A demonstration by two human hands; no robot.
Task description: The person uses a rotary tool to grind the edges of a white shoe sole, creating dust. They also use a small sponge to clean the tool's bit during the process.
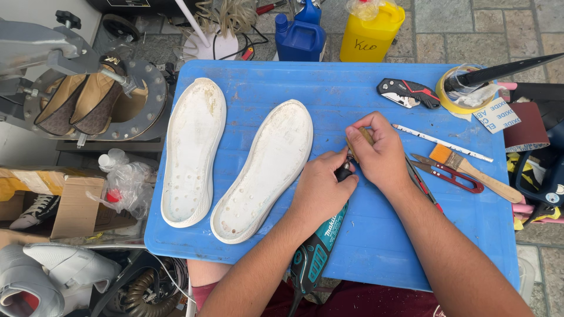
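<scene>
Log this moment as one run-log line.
left hand: grips teal rotary tool | right hand: pinches tan wooden-handled piece at tool tip | two white shoe soles lie left on blue table

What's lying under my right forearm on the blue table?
A red-handled tool pokes out from under the right forearm on the blue table; its tip is covered. Beside it lie red snips, uncovered.

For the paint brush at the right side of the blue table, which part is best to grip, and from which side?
Probably the bare wooden handle of the paint brush, taken from above near its lower-right end. It lies flat with bristles pointing up-left, and the red snips sit close beside the bristle end, so the handle end offers more free room.
</scene>
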